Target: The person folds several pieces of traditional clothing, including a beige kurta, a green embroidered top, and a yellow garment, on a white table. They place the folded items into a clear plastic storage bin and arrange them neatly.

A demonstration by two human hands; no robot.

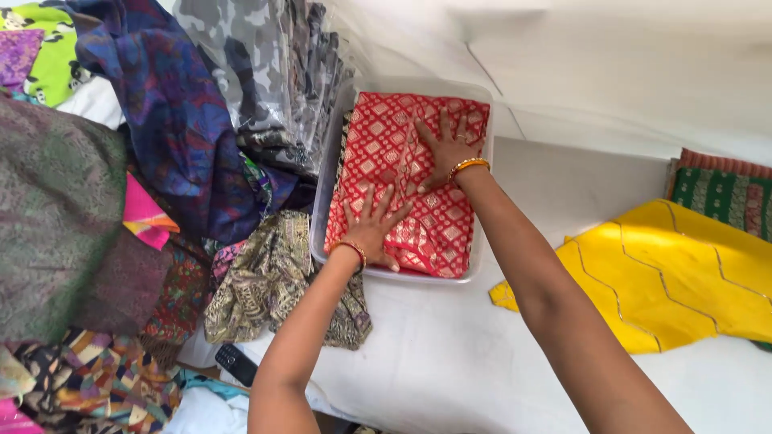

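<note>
A heap of loose fabrics crowded the left side of the white sheet-covered surface (pixel 450 362): a dark blue and purple patterned cloth (pixel 173 112), a grey camouflage-print garment in a clear plastic wrapper (pixel 257 72), a dull green and maroon woven cloth (pixel 56 217), a bright pink folded piece (pixel 143 215), an olive and cream paisley cloth (pixel 269 277) and a multicoloured geometric-print cloth (pixel 100 382). The paisley cloth lay just beside the near left corner of the box, under the left forearm. A small black remote-like object (pixel 236 363) rested near the bottom edge of the heap. To the right, well apart from the box, lay a yellow fabric with thin gold zigzag lines (pixel 667 273), and beyond it a green and red bordered cloth (pixel 724 193).

A clear rectangular plastic box (pixel 481 233) sat in the middle, holding a folded red fabric with a gold diamond pattern (pixel 382 145) that filled it nearly edge to edge. The left hand (pixel 371 229) lay flat on the near part of the red fabric, fingers spread, gripping nothing. The right hand (pixel 446 149) pressed flat on the far part, fingers likewise splayed wide, holding nothing. Each wrist wore a gold bangle.
</note>
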